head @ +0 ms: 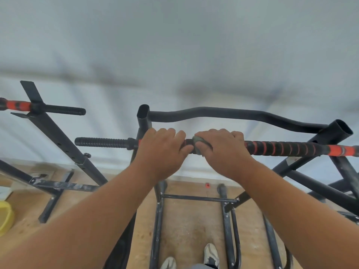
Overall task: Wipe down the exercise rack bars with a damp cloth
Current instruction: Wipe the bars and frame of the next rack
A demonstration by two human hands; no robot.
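A grey-green cloth (202,144) is held wrapped over the horizontal bar (281,148) of the exercise rack, near the middle of the view. It is gripped by the right hand (223,150), whose fingers are curled over the top of the bar while the thumb presses the cloth from the near side. Just beside it, the left hand (163,150) is clamped around the same bar, fingers over the top; the thumbs of the two hands nearly touch. The bar is wound with black grip and orange spiral tape to the right, and a ribbed black end (103,142) is seen to the left.

No brand, label or legible writing can be made out.

Behind the bar, a curved black pull-up bar (233,113) is carried between two open-topped black uprights (144,117). A second rack (58,133) with an orange-and-black bar stands to the left. Below, black base tubes (158,220) rest on a wooden floor (184,230), where two shoes (210,254), a yellow bucket (5,218) and a small red item (207,185) are seen.
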